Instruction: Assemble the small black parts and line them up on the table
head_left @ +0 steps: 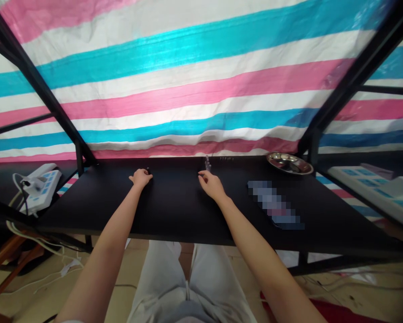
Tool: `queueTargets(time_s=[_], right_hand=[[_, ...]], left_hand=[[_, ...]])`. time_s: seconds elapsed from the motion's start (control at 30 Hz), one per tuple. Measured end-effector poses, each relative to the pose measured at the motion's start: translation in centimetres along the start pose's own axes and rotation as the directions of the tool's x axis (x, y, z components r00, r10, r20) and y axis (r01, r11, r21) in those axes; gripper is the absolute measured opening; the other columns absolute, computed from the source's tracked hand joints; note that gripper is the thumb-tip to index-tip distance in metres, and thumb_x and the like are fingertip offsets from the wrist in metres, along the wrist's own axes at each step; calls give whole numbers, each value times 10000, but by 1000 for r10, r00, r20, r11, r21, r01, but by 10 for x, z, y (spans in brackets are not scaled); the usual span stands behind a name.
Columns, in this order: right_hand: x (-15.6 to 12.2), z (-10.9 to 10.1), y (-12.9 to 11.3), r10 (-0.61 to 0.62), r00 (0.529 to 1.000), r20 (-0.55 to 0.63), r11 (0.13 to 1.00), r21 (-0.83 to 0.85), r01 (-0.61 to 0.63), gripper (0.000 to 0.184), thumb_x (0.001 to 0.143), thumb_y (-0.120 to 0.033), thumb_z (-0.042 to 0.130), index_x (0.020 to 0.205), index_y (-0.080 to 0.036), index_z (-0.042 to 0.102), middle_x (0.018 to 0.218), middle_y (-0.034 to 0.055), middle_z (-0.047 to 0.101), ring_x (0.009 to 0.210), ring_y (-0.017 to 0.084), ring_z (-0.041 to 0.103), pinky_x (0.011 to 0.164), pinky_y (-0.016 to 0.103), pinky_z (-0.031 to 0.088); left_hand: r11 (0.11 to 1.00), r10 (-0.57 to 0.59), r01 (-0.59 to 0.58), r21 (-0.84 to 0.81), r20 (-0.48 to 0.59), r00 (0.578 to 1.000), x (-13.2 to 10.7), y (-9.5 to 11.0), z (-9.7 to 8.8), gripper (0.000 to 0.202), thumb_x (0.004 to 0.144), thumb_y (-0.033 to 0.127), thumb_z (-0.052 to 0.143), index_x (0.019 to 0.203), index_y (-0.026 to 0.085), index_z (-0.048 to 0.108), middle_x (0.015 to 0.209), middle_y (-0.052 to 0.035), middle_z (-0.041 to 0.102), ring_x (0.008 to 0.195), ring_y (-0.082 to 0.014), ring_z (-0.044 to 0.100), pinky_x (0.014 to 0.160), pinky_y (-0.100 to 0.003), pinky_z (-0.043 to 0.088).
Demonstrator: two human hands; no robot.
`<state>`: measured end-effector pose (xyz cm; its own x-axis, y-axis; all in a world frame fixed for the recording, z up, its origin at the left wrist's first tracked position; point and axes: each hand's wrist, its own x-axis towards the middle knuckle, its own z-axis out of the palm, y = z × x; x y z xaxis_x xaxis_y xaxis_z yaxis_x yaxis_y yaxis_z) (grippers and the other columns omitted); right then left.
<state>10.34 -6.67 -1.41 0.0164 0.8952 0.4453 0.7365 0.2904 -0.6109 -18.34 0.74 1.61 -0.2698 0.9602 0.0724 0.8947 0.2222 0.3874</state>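
L hand (141,178) & R hand (214,186) apart at black bench (174,204), fingers curled; can't tell if pinching anything. Small grey pcs (207,163) just beyond R hand; metal dish (299,166) farther R, nr back edge.

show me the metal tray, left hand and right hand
Metal tray (308,169): head view, rim's right side.
Left hand (141,178): head view, back of hand.
Right hand (214,185): head view, back of hand.

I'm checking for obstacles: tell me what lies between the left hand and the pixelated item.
In the head view, the right hand and wrist lie between the left hand and the pixelated item, with black tabletop showing to either side.
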Motion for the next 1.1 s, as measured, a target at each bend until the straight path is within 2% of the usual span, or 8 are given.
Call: queueTargets(time_s=[0.17, 0.27, 0.33, 0.4, 0.47, 0.6, 0.87, 1.1], right_hand=[[2, -9, 1, 143, 951, -274, 990, 33, -140, 256, 808, -299, 392, 983, -172, 529, 737, 45, 611, 669, 171, 559, 654, 276, 400], [5, -12, 7, 237, 913, -333, 970, 24, -243, 223, 790, -267, 399, 952, -170, 520, 795, 67, 618, 742, 196, 561, 671, 294, 397], [7, -10, 13, 268, 913, -309, 958, -12, -285, 197, 771, -239, 417, 920, -166, 524, 803, 79, 617, 767, 208, 554, 680, 303, 391], [9, -7, 19, 281, 922, -268, 948, -71, -309, 175, 754, -219, 437, 888, -161, 534, 799, 88, 613, 783, 216, 545, 688, 312, 385], [10, -3, 25, 293, 930, -224, 936, -130, -326, 167, 744, -212, 454, 873, -158, 546, 803, 93, 608, 797, 220, 537, 695, 320, 380], [10, 2, 30, 317, 936, -151, 910, -230, -345, 215, 754, -216, 469, 938, -156, 563, 870, 91, 604, 857, 222, 525, 713, 320, 372], [17, 7, 37, 348, 932, -101, 885, -293, -363, 254, 773, -273, 497, 979, -162, 596, 932, 89, 605, 898, 228, 522, 727, 323, 361], [26, 10, 40, 380, 919, -107, 874, -285, -395, 221, 763, -308, 521, 917, -184, 619, 898, 71, 619, 875, 229, 531, 701, 323, 346]], left_hand=[[998, -46, 47, -52, 21, 999, -6, 1, -3, 180, 618, 332, 620, 738, 205, 578, 920, -60, 622, 951, -297, 552, 871, -471, 301], [988, -120, 103, -118, -146, 982, -22, 12, -7, 592, 563, 348, 691, 1098, 219, 473, 1188, -122, 498, 1086, -312, 474, 895, -486, 303], [987, -66, 14, -162, -320, 945, -40, 26, -6, 764, 612, 354, 661, 1271, 210, 303, 1239, -141, 444, 1136, -296, 431, 898, -465, 315], [975, 104, -175, -134, -417, 903, -61, 43, 0, 702, 716, 335, 564, 1321, 199, 236, 1239, -142, 443, 1127, -268, 432, 906, -432, 314], [924, 331, -379, -46, -396, 856, -81, 62, 11, 615, 779, 309, 484, 1336, 198, 249, 1275, -147, 417, 1128, -262, 422, 917, -415, 301], [750, 660, -655, 87, -160, 734, -106, 97, 40, 617, 823, 336, 429, 1387, 247, 196, 1342, -119, 361, 1112, -263, 414, 922, -437, 294], [759, 647, -640, 121, -28, 762, -95, 134, 75, 514, 875, 318, 344, 1376, 256, 248, 1372, -98, 340, 1126, -272, 390, 913, -498, 316], [705, 709, -696, 133, -165, 686, -80, 133, 73, 221, 839, 204, 442, 1022, 188, 565, 1149, -101, 530, 1005, -240, 463, 868, -440, 309]])
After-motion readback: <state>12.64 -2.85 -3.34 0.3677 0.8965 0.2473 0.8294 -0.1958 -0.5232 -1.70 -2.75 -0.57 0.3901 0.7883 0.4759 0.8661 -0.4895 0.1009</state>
